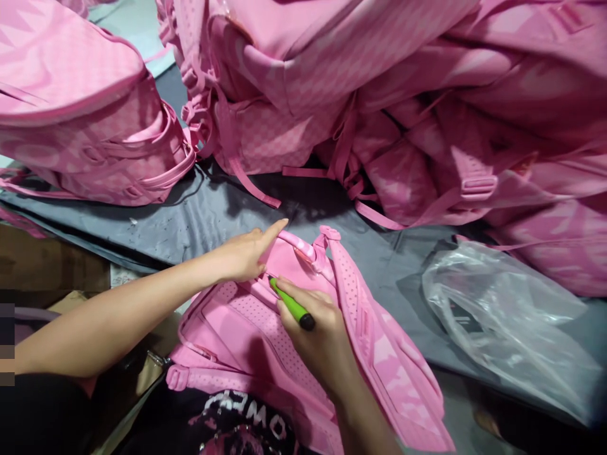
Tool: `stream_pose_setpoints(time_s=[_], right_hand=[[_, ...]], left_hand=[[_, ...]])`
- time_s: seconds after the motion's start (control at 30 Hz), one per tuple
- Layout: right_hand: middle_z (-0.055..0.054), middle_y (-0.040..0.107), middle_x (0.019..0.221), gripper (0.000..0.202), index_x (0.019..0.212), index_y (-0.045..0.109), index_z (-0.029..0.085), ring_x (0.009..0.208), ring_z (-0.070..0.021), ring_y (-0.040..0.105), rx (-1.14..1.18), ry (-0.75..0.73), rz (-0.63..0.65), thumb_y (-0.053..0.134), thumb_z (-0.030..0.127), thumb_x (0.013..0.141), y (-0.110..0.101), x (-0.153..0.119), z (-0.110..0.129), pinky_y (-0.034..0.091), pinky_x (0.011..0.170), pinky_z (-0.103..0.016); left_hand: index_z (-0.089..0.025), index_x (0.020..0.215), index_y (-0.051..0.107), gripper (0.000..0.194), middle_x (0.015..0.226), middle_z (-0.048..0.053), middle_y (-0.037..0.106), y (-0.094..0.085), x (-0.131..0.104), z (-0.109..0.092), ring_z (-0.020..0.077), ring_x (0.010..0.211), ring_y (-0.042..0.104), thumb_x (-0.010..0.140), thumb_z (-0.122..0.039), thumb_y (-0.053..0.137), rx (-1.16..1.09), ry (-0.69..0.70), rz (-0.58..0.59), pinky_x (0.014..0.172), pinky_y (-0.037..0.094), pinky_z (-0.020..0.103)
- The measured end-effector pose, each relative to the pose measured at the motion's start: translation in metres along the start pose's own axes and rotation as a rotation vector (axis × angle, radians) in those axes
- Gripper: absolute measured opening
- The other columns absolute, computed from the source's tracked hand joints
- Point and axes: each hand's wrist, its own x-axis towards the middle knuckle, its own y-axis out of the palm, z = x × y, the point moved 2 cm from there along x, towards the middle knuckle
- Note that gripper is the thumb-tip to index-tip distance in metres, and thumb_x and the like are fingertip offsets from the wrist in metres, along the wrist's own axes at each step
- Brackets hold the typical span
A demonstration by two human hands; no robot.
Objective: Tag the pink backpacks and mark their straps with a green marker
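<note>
A pink backpack [298,354] lies back side up at the near edge of the table, its dotted straps and padded back panel showing. At its top, close to the carry handle [298,248], my left hand [244,254] grips the fabric. The index finger points outward, the thumb presses down on the bag, and the remaining fingers are mostly hidden. My right hand [315,322] is closed around a slim green tool with a black end [293,304]. Its tip meets the bag beside my left thumb; the exact kind of tool is unclear.
Pink backpacks [265,82] are heaped along the far side, and another pink backpack [90,126] sits at the left. A clear plastic bag [502,316] lies at the right on the grey table cover [379,265]. Loose straps hang toward the middle.
</note>
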Motion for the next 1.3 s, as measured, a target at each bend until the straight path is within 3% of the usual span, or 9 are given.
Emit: stream_pose_setpoints(time_s=[0.67, 0.8, 0.87, 0.9, 1.0, 1.07, 1.1, 1.2, 1.3], right_hand=[[-0.004, 0.074, 0.108, 0.029, 0.11, 0.073, 0.024, 0.095, -0.0227, 0.071, -0.043, 0.025, -0.037, 0.062, 0.018, 0.083, 0.007, -0.002, -0.003, 0.057, 0.092, -0.041], [-0.003, 0.074, 0.108, 0.026, 0.106, 0.074, 0.023, 0.097, -0.0206, 0.071, 0.18, 0.107, 0.024, 0.06, 0.019, 0.084, 0.001, 0.001, 0.009, 0.058, 0.092, -0.036], [-0.002, 0.075, 0.104, 0.019, 0.098, 0.075, 0.023, 0.1, -0.0198, 0.07, 0.306, 0.143, 0.031, 0.061, 0.021, 0.085, -0.019, -0.003, 0.014, 0.057, 0.093, -0.034], [-0.002, 0.075, 0.104, 0.017, 0.094, 0.075, 0.024, 0.103, -0.0202, 0.069, 0.318, 0.145, -0.04, 0.06, 0.022, 0.086, -0.035, -0.008, 0.013, 0.056, 0.096, -0.036], [-0.006, 0.073, 0.106, 0.014, 0.092, 0.069, 0.022, 0.107, -0.0225, 0.067, 0.178, 0.153, -0.507, 0.056, 0.025, 0.088, -0.099, -0.038, -0.014, 0.053, 0.098, -0.042], [-0.009, 0.073, 0.099, 0.016, 0.095, 0.065, 0.02, 0.094, -0.0236, 0.07, -0.04, 0.272, -0.818, 0.054, 0.026, 0.086, -0.144, -0.07, -0.052, 0.056, 0.089, -0.044], [-0.009, 0.073, 0.09, 0.017, 0.093, 0.065, 0.018, 0.084, -0.0244, 0.07, -0.191, 0.376, -0.886, 0.053, 0.026, 0.084, -0.164, -0.084, -0.075, 0.056, 0.084, -0.045], [-0.016, 0.072, 0.093, 0.02, 0.086, 0.07, 0.014, 0.089, -0.032, 0.068, -0.609, 0.705, -0.707, 0.055, 0.018, 0.073, -0.208, -0.108, -0.147, 0.05, 0.087, -0.05], [-0.025, 0.068, 0.108, 0.022, 0.091, 0.072, 0.013, 0.106, -0.0374, 0.064, -0.742, 0.79, -0.506, 0.057, 0.017, 0.075, -0.229, -0.102, -0.207, 0.047, 0.086, -0.047]], left_hand=[[-0.025, 0.157, 0.0, 0.097, 0.126, 0.014, 0.057, 0.002, 0.002, 0.002, 0.0243, 0.112, 0.06, 0.083, -0.019, 0.062, -0.007, -0.006, -0.029, 0.09, 0.048, 0.033], [-0.024, 0.157, 0.003, 0.097, 0.133, 0.015, 0.056, 0.003, 0.0, 0.007, 0.025, 0.114, 0.061, 0.08, -0.018, 0.062, -0.022, 0.053, -0.059, 0.092, 0.049, 0.034], [-0.023, 0.157, 0.005, 0.095, 0.139, 0.016, 0.052, 0.005, -0.001, 0.013, 0.0263, 0.12, 0.058, 0.08, -0.02, 0.06, -0.056, 0.093, -0.089, 0.097, 0.047, 0.037], [-0.023, 0.157, 0.006, 0.093, 0.142, 0.016, 0.05, 0.006, 0.001, 0.017, 0.0272, 0.124, 0.056, 0.08, -0.023, 0.059, -0.066, 0.111, -0.098, 0.101, 0.046, 0.039], [-0.025, 0.157, 0.007, 0.089, 0.145, 0.015, 0.048, 0.012, 0.013, 0.029, 0.0304, 0.127, 0.054, 0.083, -0.033, 0.056, -0.043, 0.125, -0.114, 0.105, 0.043, 0.045], [-0.026, 0.156, 0.007, 0.087, 0.147, 0.014, 0.045, 0.015, 0.02, 0.032, 0.0317, 0.129, 0.052, 0.084, -0.037, 0.055, -0.024, 0.126, -0.124, 0.106, 0.042, 0.046], [-0.027, 0.156, 0.008, 0.087, 0.148, 0.014, 0.045, 0.016, 0.021, 0.03, 0.0321, 0.13, 0.051, 0.084, -0.039, 0.055, -0.019, 0.116, -0.13, 0.106, 0.042, 0.046], [-0.024, 0.156, 0.008, 0.089, 0.147, 0.015, 0.045, 0.014, 0.015, 0.018, 0.0324, 0.129, 0.052, 0.083, -0.038, 0.056, -0.008, 0.066, -0.131, 0.105, 0.042, 0.045], [-0.022, 0.157, 0.006, 0.092, 0.143, 0.016, 0.048, 0.009, 0.004, 0.0, 0.0292, 0.124, 0.055, 0.082, -0.032, 0.058, 0.003, 0.02, -0.106, 0.103, 0.044, 0.04]])
